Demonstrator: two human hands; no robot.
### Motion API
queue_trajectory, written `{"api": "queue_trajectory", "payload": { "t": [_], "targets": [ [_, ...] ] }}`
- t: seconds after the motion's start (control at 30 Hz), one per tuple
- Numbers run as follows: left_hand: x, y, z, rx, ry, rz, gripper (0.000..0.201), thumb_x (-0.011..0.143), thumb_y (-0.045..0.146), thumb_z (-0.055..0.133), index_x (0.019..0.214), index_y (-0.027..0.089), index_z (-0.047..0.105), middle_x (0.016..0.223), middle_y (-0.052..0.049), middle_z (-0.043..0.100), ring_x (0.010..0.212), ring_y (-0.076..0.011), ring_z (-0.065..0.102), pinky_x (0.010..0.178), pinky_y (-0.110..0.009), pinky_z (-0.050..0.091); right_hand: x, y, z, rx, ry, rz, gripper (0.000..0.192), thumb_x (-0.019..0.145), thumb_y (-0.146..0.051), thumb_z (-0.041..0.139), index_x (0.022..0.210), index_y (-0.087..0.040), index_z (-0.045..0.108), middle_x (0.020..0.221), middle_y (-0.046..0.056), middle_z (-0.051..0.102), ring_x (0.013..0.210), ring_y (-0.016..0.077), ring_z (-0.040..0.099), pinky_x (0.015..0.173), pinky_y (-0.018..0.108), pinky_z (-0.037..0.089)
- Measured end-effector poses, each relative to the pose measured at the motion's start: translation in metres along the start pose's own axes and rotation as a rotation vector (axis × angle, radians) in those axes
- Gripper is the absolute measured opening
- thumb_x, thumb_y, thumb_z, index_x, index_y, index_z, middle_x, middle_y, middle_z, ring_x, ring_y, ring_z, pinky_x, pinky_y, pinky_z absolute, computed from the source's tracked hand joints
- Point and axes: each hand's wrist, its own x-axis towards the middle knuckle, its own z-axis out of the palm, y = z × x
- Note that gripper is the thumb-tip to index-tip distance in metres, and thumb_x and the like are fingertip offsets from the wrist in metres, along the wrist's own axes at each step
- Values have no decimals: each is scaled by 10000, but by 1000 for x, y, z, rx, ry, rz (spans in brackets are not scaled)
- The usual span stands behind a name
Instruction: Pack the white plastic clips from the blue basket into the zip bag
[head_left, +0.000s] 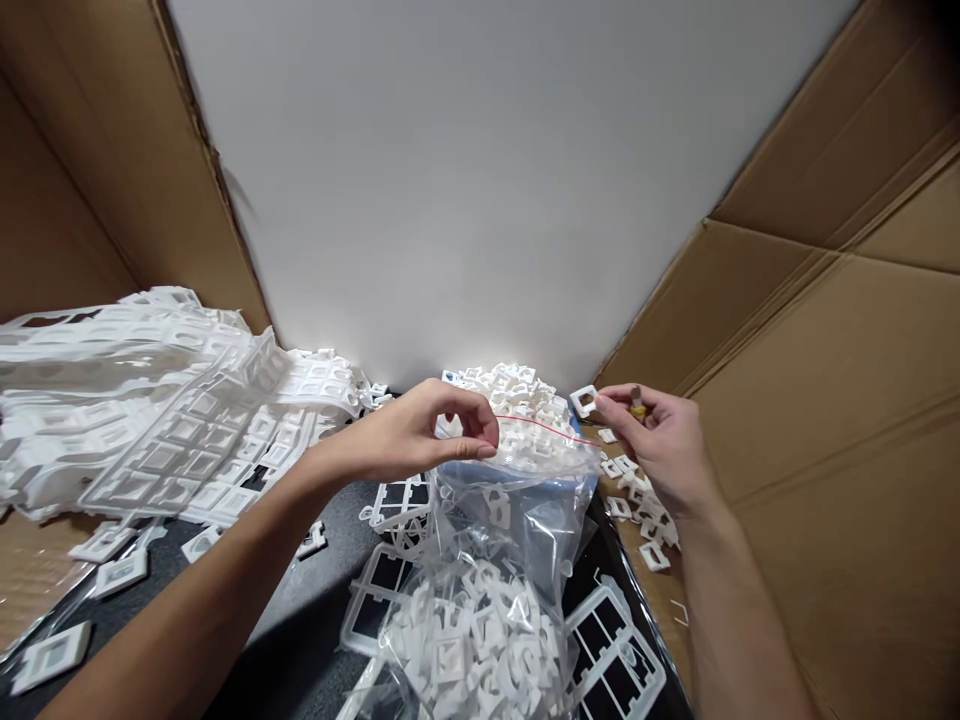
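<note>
Bag [517, 520] rim pinched by L hand [420, 430]; small white frame [584, 401] pinched in R hand [660, 435], just beside bag mouth.

Ahead of us the white wall [510, 180] closed off the far side, and cardboard panels [847, 330] leaned in close on both flanks. To the left, a high stack of white plastic frames [150, 400] blocked any sideways reach. The dark counter [315, 600] lay open only in a narrow strip beside our left forearm. In the middle, the clear bag [510, 560] full of small white pieces, with the heap [525, 410] behind it, filled the way forward. Loose pieces [637, 510] littered the right edge near our right hand [660, 440]. Above the heap, the air stood free.
</note>
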Motion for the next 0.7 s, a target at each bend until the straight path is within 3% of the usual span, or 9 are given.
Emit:
{"api": "queue_trajectory", "payload": {
  "t": [0.17,0.27,0.4,0.47,0.57,0.63,0.7],
  "targets": [
    [0,-3,0,14,62,4,144,986,342,751,960,203,776,937,-34,791,857,-174,707,768,-296,516,-10,-35,7,-128,-250,4,396,903,-579,791,1000,-199,841,646,-11,551,578,129,425,535,286,344],
    [-1,1,-2,37,90,-8,182,975,382,761,936,205,778,926,-44,794,848,-193,717,756,-311,532,-6,-25,6,-95,-151,16,425,900,-600,777,933,-179,827,643,-6,542,581,132,400,533,288,313],
    [-1,0,-2,113,134,-48,242,1019,441,697,989,215,777,958,-47,798,869,-201,727,764,-309,540,3,12,3,-21,-66,137,490,853,-642,779,881,-154,783,620,-10,552,569,134,414,535,282,308],
    [-1,-11,-3,196,217,-93,274,1088,417,574,1104,211,755,1050,-73,793,936,-215,722,788,-321,526,4,27,3,-78,-220,212,493,826,-644,782,842,-152,766,627,-7,574,585,145,453,552,281,333],
    [-2,-38,-6,351,335,-178,264,1098,290,480,1172,183,709,1135,-137,761,986,-254,691,773,-349,471,2,36,5,-200,-552,221,395,811,-556,803,769,-168,737,700,2,638,664,173,535,610,281,387],
    [-4,-57,-8,415,309,-228,215,1053,251,523,1087,174,721,1019,-142,756,857,-250,668,701,-345,429,0,35,6,-239,-632,175,308,797,-477,809,765,-180,732,752,7,679,714,196,580,647,288,423],
    [-6,-71,-9,420,224,-257,147,1005,260,602,1029,184,726,907,-109,751,737,-223,644,640,-326,407,0,33,8,-269,-627,141,216,792,-409,793,794,-198,746,769,14,712,734,219,614,673,302,456]
  ]
}}
